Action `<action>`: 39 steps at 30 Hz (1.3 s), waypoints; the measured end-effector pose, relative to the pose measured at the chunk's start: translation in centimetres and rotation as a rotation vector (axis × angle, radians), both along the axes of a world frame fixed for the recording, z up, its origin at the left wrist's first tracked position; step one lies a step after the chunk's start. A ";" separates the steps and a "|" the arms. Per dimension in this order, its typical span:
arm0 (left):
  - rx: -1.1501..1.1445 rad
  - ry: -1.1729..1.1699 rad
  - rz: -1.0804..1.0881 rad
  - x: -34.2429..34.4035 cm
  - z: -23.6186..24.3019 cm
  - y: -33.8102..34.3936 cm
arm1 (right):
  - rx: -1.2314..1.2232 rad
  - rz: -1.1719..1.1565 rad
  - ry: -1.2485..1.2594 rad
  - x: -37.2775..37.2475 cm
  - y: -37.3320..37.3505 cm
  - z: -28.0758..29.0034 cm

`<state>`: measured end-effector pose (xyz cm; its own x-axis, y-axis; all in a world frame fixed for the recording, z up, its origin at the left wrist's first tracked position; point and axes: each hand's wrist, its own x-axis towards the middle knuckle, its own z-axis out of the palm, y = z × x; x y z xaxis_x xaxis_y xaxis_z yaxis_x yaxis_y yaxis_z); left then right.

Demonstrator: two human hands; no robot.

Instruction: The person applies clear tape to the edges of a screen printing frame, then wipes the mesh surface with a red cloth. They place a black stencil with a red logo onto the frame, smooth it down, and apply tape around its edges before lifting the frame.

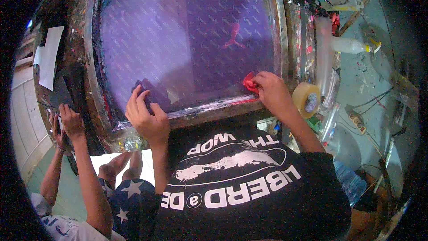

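Our right hand (273,93) pinches a crumpled bright-red scrap (249,83) between its fingers, at the lower right of a flat purple patterned screen (147,31) in a paint-stained wooden frame (214,115); our left hand (149,120) curls its fingers around a dark crumpled wad (143,85), lower left.
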<state>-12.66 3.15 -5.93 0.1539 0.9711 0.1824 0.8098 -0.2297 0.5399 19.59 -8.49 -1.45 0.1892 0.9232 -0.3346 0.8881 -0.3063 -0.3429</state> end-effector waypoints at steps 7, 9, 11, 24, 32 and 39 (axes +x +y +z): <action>-0.028 0.028 0.054 -0.4 0.6 -0.7 | 0.036 -0.114 0.016 -4.0 0.4 1.5; -0.036 0.036 0.030 -0.2 0.7 -0.4 | 0.050 -0.108 0.018 -3.9 -0.2 0.6; -0.042 0.039 -0.009 0.0 0.7 0.1 | 0.072 -0.083 -0.052 -2.6 -0.9 0.0; -0.051 0.044 0.001 0.1 0.7 0.0 | -0.083 -0.084 -0.283 2.0 2.7 -1.4; -0.085 0.065 0.006 -0.1 1.5 -0.3 | 0.189 0.143 -0.407 4.2 4.2 -4.4; -0.057 0.079 0.021 -0.3 1.1 -0.3 | 0.319 0.107 -0.293 7.9 19.7 -4.4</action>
<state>-12.98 2.87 -4.84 0.1448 0.9828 0.1149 0.8547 -0.1827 0.4859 27.45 11.18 -5.89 0.1309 0.9911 0.0240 0.9828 -0.1266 -0.1345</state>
